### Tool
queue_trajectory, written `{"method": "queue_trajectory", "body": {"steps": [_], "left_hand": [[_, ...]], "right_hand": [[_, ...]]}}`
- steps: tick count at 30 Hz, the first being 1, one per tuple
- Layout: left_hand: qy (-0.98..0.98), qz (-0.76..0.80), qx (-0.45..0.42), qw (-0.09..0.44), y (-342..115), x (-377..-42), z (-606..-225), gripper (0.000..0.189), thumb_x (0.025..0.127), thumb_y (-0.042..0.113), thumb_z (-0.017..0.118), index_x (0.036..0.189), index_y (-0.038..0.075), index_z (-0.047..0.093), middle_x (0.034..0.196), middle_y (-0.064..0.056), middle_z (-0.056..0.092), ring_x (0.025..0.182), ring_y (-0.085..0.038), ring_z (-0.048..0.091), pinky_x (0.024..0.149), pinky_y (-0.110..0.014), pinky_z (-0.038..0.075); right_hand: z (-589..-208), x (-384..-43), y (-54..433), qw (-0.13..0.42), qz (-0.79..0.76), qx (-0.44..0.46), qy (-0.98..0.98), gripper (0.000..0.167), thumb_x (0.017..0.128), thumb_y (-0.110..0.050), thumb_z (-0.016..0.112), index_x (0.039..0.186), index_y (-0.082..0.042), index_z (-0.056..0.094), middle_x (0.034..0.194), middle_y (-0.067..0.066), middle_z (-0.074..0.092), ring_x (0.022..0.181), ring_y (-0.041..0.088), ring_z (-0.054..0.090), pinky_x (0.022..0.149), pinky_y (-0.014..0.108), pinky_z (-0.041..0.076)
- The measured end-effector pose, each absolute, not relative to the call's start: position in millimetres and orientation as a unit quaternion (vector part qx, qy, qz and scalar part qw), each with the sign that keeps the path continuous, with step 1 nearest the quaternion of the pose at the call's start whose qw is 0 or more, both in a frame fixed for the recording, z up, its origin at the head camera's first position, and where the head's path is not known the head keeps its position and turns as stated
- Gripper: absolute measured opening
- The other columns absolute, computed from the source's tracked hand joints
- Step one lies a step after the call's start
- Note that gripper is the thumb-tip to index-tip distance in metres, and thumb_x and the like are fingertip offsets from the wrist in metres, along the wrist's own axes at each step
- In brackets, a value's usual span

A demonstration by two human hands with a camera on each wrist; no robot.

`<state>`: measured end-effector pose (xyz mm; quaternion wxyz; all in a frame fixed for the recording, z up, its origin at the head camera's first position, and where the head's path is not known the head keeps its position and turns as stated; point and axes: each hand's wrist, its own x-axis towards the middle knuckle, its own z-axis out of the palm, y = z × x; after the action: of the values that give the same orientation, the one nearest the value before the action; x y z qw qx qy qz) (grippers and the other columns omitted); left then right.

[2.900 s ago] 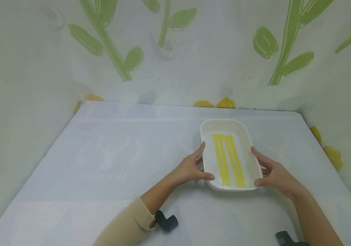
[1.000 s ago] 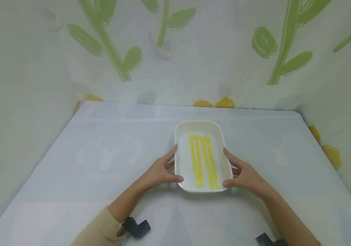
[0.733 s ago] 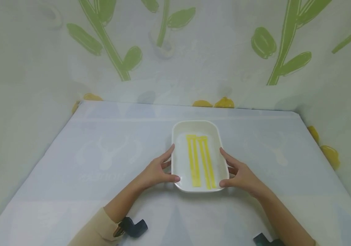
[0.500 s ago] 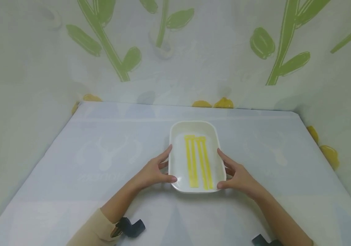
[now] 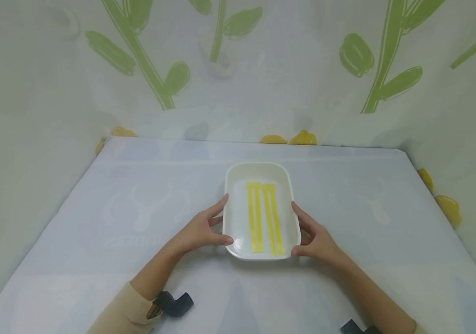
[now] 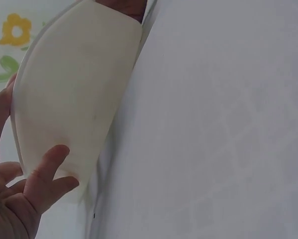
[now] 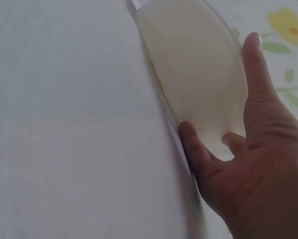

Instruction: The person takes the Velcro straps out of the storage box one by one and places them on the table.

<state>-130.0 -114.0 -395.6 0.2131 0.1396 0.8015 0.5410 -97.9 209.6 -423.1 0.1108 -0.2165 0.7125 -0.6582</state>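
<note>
White rectangular dish with rounded corners and raised walls [image 5: 242, 218] sits just right of centre in the head frame, long side running up the picture, inside facing up. Long narrow yellow strips [image 5: 258, 218] lie on its floor in two side-by-side pairs, joined near the upper end. Left hand [image 5: 202, 230] holds the dish's left side, thumb over the rim at the lower left corner, fingers spread along the wall; left wrist view has two fingertips [image 6: 55, 158] against the outer wall. Right hand [image 5: 317, 240] grips the opposite side, thumb at the lower right corner, fingers likewise spread. Can't tell if the dish base touches the pale blue-white patterned tabletop [image 5: 158, 260]. Beige sleeve [image 5: 118, 311] at lower left; black wrist-worn device [image 5: 176, 304] beside it, another at the bottom edge, right of centre. White wall covering with green leafy stems [image 5: 271, 93] fills the top of the frame, yellow blossoms along its base.
</note>
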Motion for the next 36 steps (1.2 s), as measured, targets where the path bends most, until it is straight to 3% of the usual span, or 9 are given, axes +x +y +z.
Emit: {"method": "queue_trajectory", "body": {"steps": [10, 14, 20, 25, 32, 36], "left_hand": [[0.802, 0.533, 0.160, 0.216, -120, -136, -386, 0.107, 0.066, 0.020, 0.087, 0.151, 0.016, 0.023, 0.156, 0.001, 0.023, 0.132, -0.028, 0.043, 0.101, -0.044, 0.042], [0.804, 0.529, 0.164, 0.216, -124, -141, -380, 0.100, 0.067, 0.020, 0.086, 0.149, 0.012, 0.029, 0.152, -0.006, 0.032, 0.127, -0.029, 0.049, 0.096, -0.042, 0.047], [0.826, 0.508, 0.140, 0.198, -131, -153, -370, 0.083, 0.072, 0.021, 0.083, 0.143, 0.014, 0.042, 0.129, -0.012, 0.059, 0.108, -0.024, 0.064, 0.085, -0.039, 0.054], [0.839, 0.489, 0.138, 0.195, -137, -163, -357, 0.079, 0.074, 0.023, 0.081, 0.143, 0.013, 0.043, 0.121, -0.011, 0.063, 0.095, -0.019, 0.068, 0.083, -0.038, 0.055], [0.810, 0.524, 0.148, 0.215, -135, -188, -326, 0.069, 0.079, 0.014, 0.076, 0.141, 0.013, 0.046, 0.114, -0.017, 0.064, 0.093, -0.039, 0.066, 0.078, -0.037, 0.056], [0.809, 0.520, 0.154, 0.226, -123, -203, -315, 0.064, 0.079, 0.016, 0.074, 0.138, 0.015, 0.050, 0.105, -0.013, 0.066, 0.098, -0.041, 0.062, 0.075, -0.037, 0.057]], "right_hand": [[-436, -97, 206, 0.067, -0.676, -0.234, 0.696, 0.097, 0.075, -0.020, 0.080, 0.151, -0.008, 0.021, 0.145, 0.034, 0.026, 0.100, 0.015, 0.063, 0.074, 0.033, 0.056], [-436, -97, 206, 0.071, -0.680, -0.232, 0.692, 0.097, 0.075, -0.021, 0.080, 0.150, -0.008, 0.022, 0.145, 0.034, 0.025, 0.096, 0.018, 0.065, 0.073, 0.034, 0.057], [-436, -97, 207, 0.071, -0.677, -0.234, 0.694, 0.097, 0.074, -0.020, 0.080, 0.150, -0.008, 0.022, 0.143, 0.034, 0.029, 0.101, 0.015, 0.062, 0.075, 0.032, 0.056], [-435, -97, 206, 0.068, -0.669, -0.234, 0.702, 0.096, 0.074, -0.018, 0.081, 0.150, -0.007, 0.022, 0.146, 0.031, 0.028, 0.109, 0.012, 0.056, 0.078, 0.031, 0.055], [-435, -98, 206, 0.067, -0.653, -0.216, 0.723, 0.098, 0.072, -0.012, 0.082, 0.151, -0.012, 0.024, 0.150, 0.023, 0.028, 0.112, 0.008, 0.054, 0.079, 0.029, 0.055], [-435, -97, 206, 0.064, -0.651, -0.212, 0.726, 0.097, 0.072, -0.010, 0.081, 0.150, -0.012, 0.024, 0.150, 0.023, 0.028, 0.111, 0.007, 0.053, 0.078, 0.029, 0.055]]}}
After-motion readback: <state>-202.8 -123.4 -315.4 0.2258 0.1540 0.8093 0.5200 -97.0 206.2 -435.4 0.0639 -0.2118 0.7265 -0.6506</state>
